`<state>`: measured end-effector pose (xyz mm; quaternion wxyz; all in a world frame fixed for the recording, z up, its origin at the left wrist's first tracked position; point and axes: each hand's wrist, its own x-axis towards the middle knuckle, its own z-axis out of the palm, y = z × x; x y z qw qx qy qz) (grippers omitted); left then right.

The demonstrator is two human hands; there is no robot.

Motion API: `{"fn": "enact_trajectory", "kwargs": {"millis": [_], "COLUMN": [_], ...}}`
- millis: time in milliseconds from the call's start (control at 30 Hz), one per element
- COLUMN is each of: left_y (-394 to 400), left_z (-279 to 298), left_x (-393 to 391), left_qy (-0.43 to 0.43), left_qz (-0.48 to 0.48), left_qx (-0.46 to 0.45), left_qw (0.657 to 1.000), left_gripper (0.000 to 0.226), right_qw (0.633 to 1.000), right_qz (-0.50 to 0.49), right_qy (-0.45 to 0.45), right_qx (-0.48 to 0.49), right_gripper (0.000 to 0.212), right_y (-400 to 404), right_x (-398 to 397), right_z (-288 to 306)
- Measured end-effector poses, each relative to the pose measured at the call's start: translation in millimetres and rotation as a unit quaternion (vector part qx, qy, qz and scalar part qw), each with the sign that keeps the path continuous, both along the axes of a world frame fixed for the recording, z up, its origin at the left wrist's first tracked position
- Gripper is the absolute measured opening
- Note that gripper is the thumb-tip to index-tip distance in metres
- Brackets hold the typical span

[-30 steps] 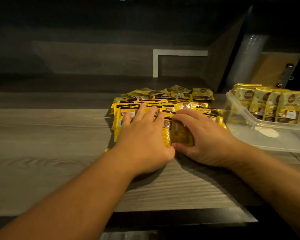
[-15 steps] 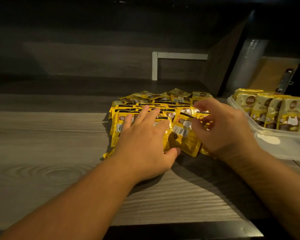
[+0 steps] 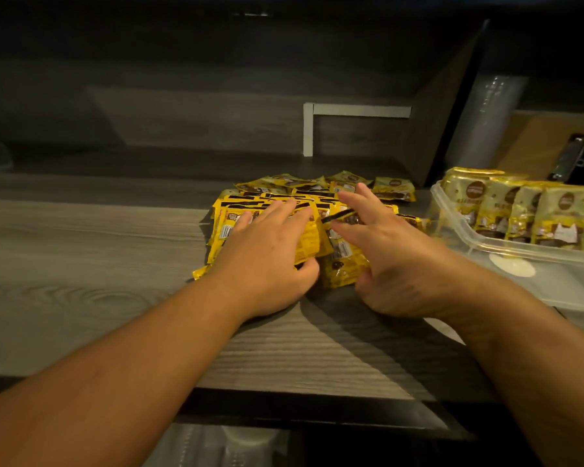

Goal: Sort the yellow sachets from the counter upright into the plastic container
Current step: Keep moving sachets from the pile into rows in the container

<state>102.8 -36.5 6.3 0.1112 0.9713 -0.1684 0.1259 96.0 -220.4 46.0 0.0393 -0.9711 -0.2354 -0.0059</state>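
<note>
Many flat yellow foil sachets [image 3: 321,244] heaped on grey wood-grain counter [image 3: 81,264]. Left hand [image 3: 267,264] lies on heap, fingers straight, thumb tucked under sachet edge. Right hand [image 3: 391,261] spread over heap, fingers relaxed, gripping nothing. Clear plastic container [image 3: 520,257] at right holds upright sachets.

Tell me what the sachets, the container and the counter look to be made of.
Yellow sachets: probably glossy plastic or foil film; they crinkle and catch highlights. Plastic container: clear, fairly rigid plastic; the upright sachets show through its wall. Counter: grey, matt wood-grain surface, likely laminate rather than solid wood, though the look leaves that open.
</note>
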Motion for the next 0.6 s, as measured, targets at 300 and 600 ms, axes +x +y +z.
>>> {"fn": "enact_trajectory", "kwargs": {"millis": [300,600], "left_y": [1.6,4.4], "left_z": [-3.4,-4.6], "left_x": [1.0,4.1], "left_qy": [-0.017,-0.088], "left_qz": [0.000,-0.024], "left_qx": [-0.019,-0.090], "left_qw": [1.000,0.992], "left_gripper": [0.070,0.065], "right_qw": [0.997,0.923], "right_qz": [-0.058,-0.091], "right_qy": [0.003,-0.213], "right_qx": [-0.054,0.308], "right_gripper": [0.058,0.020], "right_y": [4.3,-2.1], "right_x": [0.9,6.4], "right_z": [-0.7,-8.4]}}
